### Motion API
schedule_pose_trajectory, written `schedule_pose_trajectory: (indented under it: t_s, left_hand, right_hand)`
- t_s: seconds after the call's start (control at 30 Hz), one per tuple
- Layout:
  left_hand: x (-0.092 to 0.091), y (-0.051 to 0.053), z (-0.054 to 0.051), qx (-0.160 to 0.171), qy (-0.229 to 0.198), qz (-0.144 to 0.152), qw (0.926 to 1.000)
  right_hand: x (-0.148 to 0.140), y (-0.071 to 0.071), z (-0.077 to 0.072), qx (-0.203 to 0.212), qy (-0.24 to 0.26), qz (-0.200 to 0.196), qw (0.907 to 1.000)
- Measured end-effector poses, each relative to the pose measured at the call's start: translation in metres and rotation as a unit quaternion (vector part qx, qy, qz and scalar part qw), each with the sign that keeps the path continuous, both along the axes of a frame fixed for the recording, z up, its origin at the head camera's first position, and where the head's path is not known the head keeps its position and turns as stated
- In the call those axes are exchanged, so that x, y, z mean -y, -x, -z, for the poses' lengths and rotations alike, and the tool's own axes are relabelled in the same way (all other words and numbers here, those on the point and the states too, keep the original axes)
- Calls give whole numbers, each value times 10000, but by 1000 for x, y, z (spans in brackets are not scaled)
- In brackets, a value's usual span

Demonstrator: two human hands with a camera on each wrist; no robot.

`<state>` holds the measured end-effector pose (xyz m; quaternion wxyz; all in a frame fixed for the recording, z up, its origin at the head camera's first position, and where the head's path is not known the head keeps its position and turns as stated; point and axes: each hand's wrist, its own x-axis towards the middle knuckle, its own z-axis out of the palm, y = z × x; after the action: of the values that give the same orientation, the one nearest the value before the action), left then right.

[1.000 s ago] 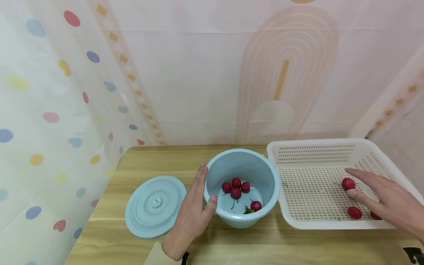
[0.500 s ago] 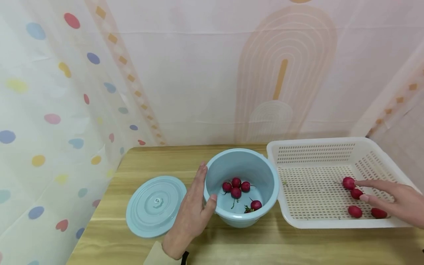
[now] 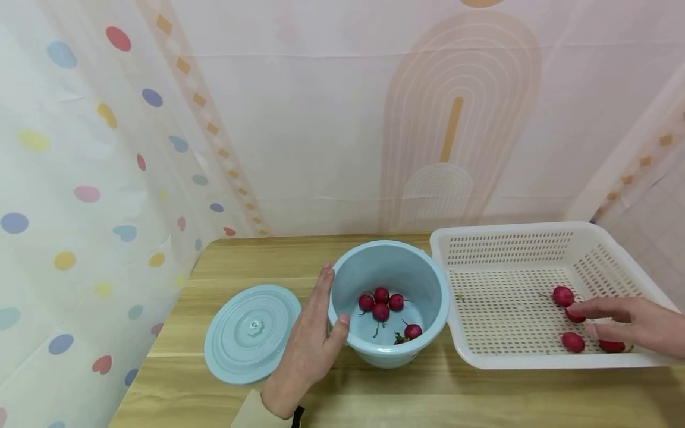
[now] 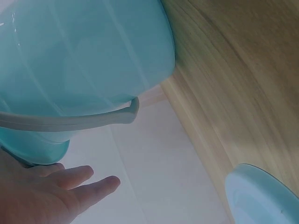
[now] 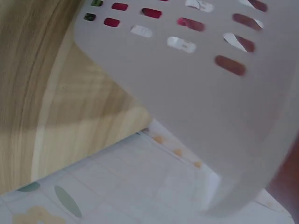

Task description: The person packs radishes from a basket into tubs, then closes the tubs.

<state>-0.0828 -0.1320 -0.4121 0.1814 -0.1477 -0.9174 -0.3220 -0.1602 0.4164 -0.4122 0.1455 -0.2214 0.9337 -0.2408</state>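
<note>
A light-blue bucket (image 3: 389, 352) holds several red radishes (image 3: 381, 312). My left hand (image 3: 307, 345) rests against its left rim with fingers extended; the left wrist view shows these fingers (image 4: 96, 191) straight beside the bucket wall (image 4: 88, 56) and its grey handle (image 4: 65, 122). My right hand (image 3: 634, 326) is inside the white basket (image 3: 508, 361), at its right end. Its index finger lies over a radish (image 3: 575, 315), partly covering it, and the thumb is held apart below. Other radishes lie close by: one behind (image 3: 563, 296), one in front (image 3: 573, 342) and one under the hand (image 3: 612, 346).
A round light-blue lid (image 3: 251, 333) lies on the wooden table (image 3: 385, 398) left of the bucket. The basket stands close to the bucket's right side. A patterned curtain (image 3: 321, 137) hangs behind the table. In the right wrist view the basket wall (image 5: 187, 98) hides most of the hand.
My right hand has come lower into the basket, its fingers moving onto the radish nearest them. My left hand has stayed at the bucket's rim.
</note>
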Motion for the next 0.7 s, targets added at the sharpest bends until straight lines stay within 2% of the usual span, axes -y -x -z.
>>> schedule_pose_trajectory:
  t_s: [0.1, 0.27, 0.4, 0.57, 0.63, 0.7]
  left_hand:
    - [1, 0, 0, 6, 28, 5, 10000]
    - [2, 1, 1, -11, 47, 17, 10000]
    - [2, 2, 1, -41, 42, 5, 10000]
    - [3, 3, 5, -178, 124, 0, 9998]
    - [2, 3, 6, -211, 132, 5, 9997]
    - [2, 3, 6, -202, 126, 8, 9997]
  right_hand:
    - [-3, 4, 5, 344, 503, -459, 9971]
    - [-5, 12, 9, 815, 874, -1037, 9874]
    - [-3, 16, 12, 1212, 1117, -1241, 9785]
    - [0, 21, 15, 1892, 1558, -1438, 9588]
    - [1, 22, 16, 1945, 1578, -1512, 9563]
    - [2, 22, 18, 1636, 1432, -1663, 9618]
